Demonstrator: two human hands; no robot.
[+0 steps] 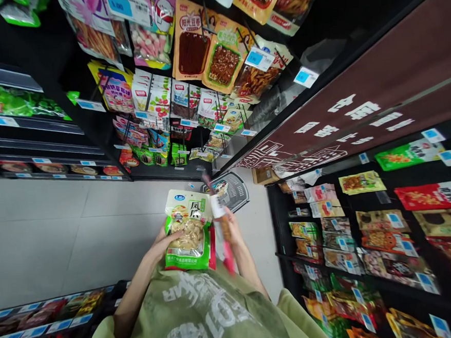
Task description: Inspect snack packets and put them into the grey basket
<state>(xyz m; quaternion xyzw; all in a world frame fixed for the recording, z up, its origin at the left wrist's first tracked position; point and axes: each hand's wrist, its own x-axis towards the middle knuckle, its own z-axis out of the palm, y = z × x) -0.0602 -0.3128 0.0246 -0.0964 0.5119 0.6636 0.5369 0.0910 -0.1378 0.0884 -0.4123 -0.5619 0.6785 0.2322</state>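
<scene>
My left hand (162,244) is closed around the left edge of a green and white snack packet (191,254), its thumb lying across the clear window. The packet is upright in front of my chest and shows pale chicken feet, with a strip of red behind its right edge. Just to the right, my right hand (234,231) grips a second snack packet (221,215), seen nearly edge-on and smeared by motion. White, brown and pink-red show on it, but its label is unreadable. The two packets are close together; whether they touch I cannot tell.
A grey shopping basket (239,192) with items inside stands on the tiled floor (108,213) beyond my hands. Hanging snack packets (221,61) fill the rack ahead. More packets (337,256) line the right shelves, and a low shelf (39,331) is at lower left.
</scene>
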